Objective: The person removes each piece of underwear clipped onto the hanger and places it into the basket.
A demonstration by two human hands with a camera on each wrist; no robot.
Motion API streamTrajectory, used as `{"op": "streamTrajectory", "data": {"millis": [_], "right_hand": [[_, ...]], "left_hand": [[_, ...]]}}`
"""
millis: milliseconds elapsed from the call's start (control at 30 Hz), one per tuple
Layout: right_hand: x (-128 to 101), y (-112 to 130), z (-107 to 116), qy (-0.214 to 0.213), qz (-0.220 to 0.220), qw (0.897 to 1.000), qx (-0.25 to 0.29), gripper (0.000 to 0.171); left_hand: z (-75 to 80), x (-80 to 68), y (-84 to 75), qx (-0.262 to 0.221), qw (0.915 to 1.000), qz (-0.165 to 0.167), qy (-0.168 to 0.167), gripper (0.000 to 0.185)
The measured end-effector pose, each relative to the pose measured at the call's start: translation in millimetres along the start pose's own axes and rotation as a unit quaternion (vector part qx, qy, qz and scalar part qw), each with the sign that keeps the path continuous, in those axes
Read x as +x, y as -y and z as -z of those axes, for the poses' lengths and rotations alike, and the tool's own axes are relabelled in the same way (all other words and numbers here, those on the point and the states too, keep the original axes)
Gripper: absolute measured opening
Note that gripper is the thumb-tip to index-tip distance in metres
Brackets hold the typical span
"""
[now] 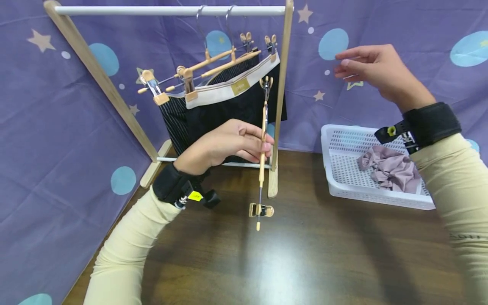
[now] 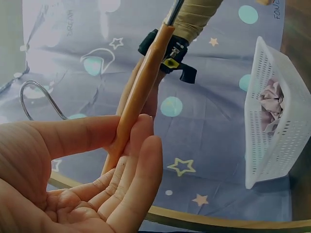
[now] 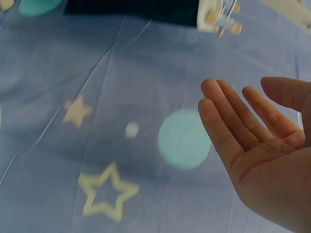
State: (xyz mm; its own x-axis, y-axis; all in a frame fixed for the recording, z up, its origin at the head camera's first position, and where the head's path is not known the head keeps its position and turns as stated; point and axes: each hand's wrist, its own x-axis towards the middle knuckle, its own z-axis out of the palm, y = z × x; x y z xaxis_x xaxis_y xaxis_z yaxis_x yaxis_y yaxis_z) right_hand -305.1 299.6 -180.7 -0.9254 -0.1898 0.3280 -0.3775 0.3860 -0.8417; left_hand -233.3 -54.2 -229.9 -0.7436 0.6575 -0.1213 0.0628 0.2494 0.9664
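Note:
My left hand point(image 1: 238, 142) pinches a wooden clip hanger point(image 1: 262, 167) by its bar, between thumb and fingers, in front of the rack. No garment hangs from it; one clip point(image 1: 261, 210) points toward me and the other toward the rack. In the left wrist view the bar point(image 2: 141, 92) runs upright past the thumb, with the metal hook point(image 2: 39, 90) beyond. My right hand point(image 1: 375, 70) is raised at the right, holding nothing, its fingers loosely extended. The right wrist view shows that palm point(image 3: 272, 160) with relaxed fingers against the backdrop.
A white-barred rack point(image 1: 171, 10) with wooden legs holds two clip hangers bearing dark garments, one with a white waistband point(image 1: 213, 95). To the right, a white plastic basket point(image 1: 331, 178) on the brown table point(image 1: 324, 254) contains a crumpled mauve cloth point(image 1: 392, 169). A purple curtain point(image 1: 381, 25) stands behind.

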Motion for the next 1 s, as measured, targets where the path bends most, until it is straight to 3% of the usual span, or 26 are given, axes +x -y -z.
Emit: {"op": "streamTrajectory", "data": {"millis": [233,367,700,1000], "right_hand": [[11.9,16.5,-36.7,0.025,0.005,0.998,-0.064,0.048],[16.1,23.6,-53.1,0.050,0.007,0.996,-0.069,0.052],[22.7,26.2,-84.9,0.086,0.008,0.996,0.008,0.059],[29.6,15.6,-112.2,0.084,0.033,0.995,0.043,0.041]], "left_hand": [[7.1,-4.8,-21.5,0.023,0.9997,0.004,-0.010,0.024],[11.1,-4.1,-36.1,0.037,0.9992,-0.001,-0.016,0.025],[12.9,0.4,-58.6,0.054,0.9982,-0.020,-0.014,0.025],[16.9,1.9,-68.1,0.050,0.9978,-0.025,-0.035,0.024]]}}
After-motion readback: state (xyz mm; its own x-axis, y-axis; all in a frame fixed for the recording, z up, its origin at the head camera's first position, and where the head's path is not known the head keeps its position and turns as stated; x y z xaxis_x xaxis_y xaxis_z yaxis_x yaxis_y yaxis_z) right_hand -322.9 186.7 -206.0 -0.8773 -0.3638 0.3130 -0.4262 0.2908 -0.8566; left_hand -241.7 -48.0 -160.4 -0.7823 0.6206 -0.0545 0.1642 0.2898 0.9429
